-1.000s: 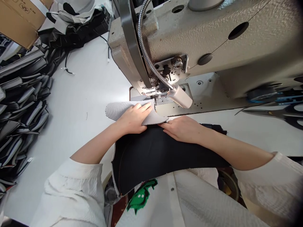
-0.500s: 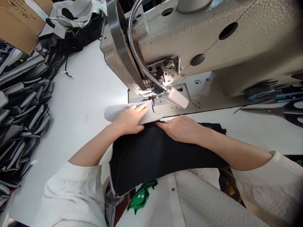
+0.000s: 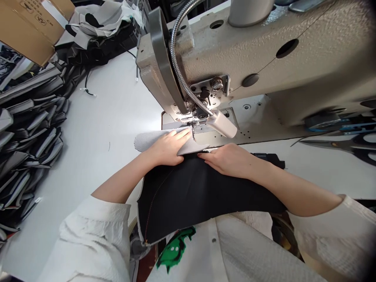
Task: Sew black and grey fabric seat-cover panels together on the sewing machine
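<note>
My left hand lies flat, fingers together and stretched out, on a grey mesh fabric piece just left of the needle and presser foot of a large sewing machine. My right hand rests palm down, fingers extended, on a black fabric panel with an orange stitch line. The black panel runs from the needle area back over the table edge toward my body. The grey piece overlaps its far end under my left fingers.
Stacks of dark cut pieces crowd the left side of the white table. A cardboard box sits at the top left. Scissors lie at the right. A gooseneck lamp hangs beside the needle.
Both hands hold nearly the same place on the fabric by the needle. The view has shifted slightly; the fabric has barely moved.
</note>
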Tool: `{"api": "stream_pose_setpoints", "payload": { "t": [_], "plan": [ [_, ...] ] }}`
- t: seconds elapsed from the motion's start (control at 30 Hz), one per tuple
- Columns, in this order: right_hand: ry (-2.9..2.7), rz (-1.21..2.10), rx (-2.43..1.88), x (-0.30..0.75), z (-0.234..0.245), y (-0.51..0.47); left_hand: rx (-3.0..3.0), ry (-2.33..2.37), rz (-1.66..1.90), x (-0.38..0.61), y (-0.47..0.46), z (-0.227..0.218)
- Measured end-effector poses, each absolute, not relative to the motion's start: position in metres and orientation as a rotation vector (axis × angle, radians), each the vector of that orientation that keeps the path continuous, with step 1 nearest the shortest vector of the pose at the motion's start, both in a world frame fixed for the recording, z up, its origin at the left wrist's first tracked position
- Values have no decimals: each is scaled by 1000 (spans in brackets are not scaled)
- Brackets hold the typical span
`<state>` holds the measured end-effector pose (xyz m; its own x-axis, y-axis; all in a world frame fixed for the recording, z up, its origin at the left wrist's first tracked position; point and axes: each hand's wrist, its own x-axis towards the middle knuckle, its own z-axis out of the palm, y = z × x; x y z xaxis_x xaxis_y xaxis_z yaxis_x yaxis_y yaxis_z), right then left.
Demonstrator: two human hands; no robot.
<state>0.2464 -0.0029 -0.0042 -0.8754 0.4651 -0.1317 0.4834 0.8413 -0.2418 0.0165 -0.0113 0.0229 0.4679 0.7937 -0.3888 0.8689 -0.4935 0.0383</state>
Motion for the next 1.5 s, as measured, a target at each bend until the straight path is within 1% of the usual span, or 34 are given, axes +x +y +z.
{"api": "stream_pose_setpoints", "payload": {
  "t": [0.27,0.5,0.67,0.87,1.07,1.17,1.3,1.5],
  "plan": [
    [3018,-411,760,256,-2,6,2473,1445,-452,22,-8,23],
    [3042,-375,767,261,-6,13,2596,1510,-337,28,-9,12],
    [3063,-407,769,259,-11,11,2573,1454,-370,25,-18,15],
    [3169,-226,751,255,-13,8,2547,1459,-369,22,-26,15],
    [3029,-404,775,258,-7,7,2563,1436,-286,25,-24,12],
    [3028,-432,764,262,-8,8,2568,1468,-282,29,-23,12],
    [3084,-377,759,264,-16,11,2630,1483,-321,29,-17,10],
    [3148,-233,873,256,-24,11,2770,1438,-355,13,2,4]
  ]
}}
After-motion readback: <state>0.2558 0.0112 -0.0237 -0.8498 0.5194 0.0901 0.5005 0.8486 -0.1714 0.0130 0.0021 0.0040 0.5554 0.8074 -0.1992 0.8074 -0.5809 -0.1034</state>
